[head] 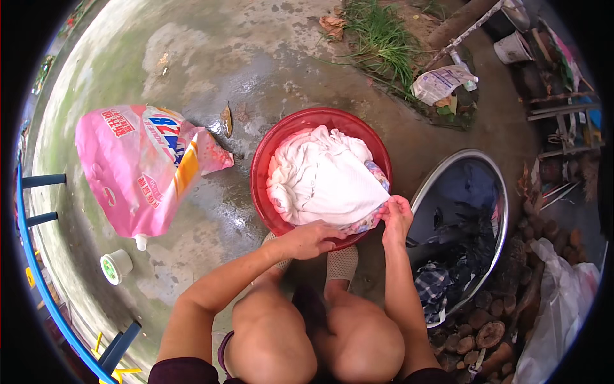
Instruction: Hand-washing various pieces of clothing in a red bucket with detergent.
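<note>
A red plastic basin (256, 177) stands on the ground before my feet, heaped with wet-looking white cloth (326, 182). Cloth with a floral print (362, 224) shows along the heap's near right side. Between thumb and fingers, my right hand (397, 221) pinches the white cloth's right corner at the basin's rim, and the fabric is drawn taut towards it. My left hand (309, 240) lies at the near edge of the cloth, over the rim, fingers bent. Whether it grips the fabric is hidden.
To the right, a metal basin (503, 211) holds dark clothes (455, 230) in water. Stacked logs (489, 333) and a plastic bag (551, 307) lie beyond it. At left are a large pink detergent pouch (129, 177), a small white tub (116, 266) and a blue-railed structure (33, 269).
</note>
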{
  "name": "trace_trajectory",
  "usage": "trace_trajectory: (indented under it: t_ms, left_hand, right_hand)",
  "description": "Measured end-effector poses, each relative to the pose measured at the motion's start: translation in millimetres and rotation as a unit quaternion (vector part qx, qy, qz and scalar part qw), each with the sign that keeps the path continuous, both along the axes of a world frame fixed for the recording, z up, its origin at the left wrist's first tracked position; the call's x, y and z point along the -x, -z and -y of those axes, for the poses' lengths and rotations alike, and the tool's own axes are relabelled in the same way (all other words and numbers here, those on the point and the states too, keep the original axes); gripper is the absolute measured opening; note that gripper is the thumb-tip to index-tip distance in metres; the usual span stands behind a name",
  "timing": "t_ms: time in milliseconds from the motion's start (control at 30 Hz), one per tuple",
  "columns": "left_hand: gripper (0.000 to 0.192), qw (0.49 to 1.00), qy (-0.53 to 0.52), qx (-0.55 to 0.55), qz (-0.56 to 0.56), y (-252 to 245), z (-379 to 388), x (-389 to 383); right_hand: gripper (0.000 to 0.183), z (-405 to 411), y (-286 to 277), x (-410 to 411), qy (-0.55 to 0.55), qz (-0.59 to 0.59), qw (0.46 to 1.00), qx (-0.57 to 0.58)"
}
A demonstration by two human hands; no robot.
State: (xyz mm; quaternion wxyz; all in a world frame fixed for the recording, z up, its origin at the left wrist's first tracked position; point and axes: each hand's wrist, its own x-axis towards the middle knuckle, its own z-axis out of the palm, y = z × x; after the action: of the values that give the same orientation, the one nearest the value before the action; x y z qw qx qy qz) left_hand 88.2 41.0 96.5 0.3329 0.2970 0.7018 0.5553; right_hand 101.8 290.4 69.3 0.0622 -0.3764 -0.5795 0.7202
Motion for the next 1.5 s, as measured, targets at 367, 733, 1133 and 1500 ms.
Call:
trace_trajectory:
  t_ms: [367, 733, 1133, 1500]
  left_hand:
    - [0.018, 0.961, -0.216, 0.110, -0.135, 40, -5, 29]
    - [0.029, 0.918, -0.356, 0.171, -0.028, 68, -67, 17]
    - [0.014, 0.836, -0.346, -0.173, 0.389, 52, -36, 27]
    - [0.023, 0.827, -0.347, -0.167, 0.409, 38, -29, 32]
  right_hand:
    - [0.008, 9, -9, 4, -0.072, 0.017, 0.994, -0.082]
    - [0.019, 40, -16, 0, -0.268, 0.041, 0.868, -0.416]
    - [0.022, 65, -37, 10, -0.281, -0.127, 0.871, -0.383]
    - [0.017, 69, -25, 13, -0.286, -0.068, 0.899, -0.325]
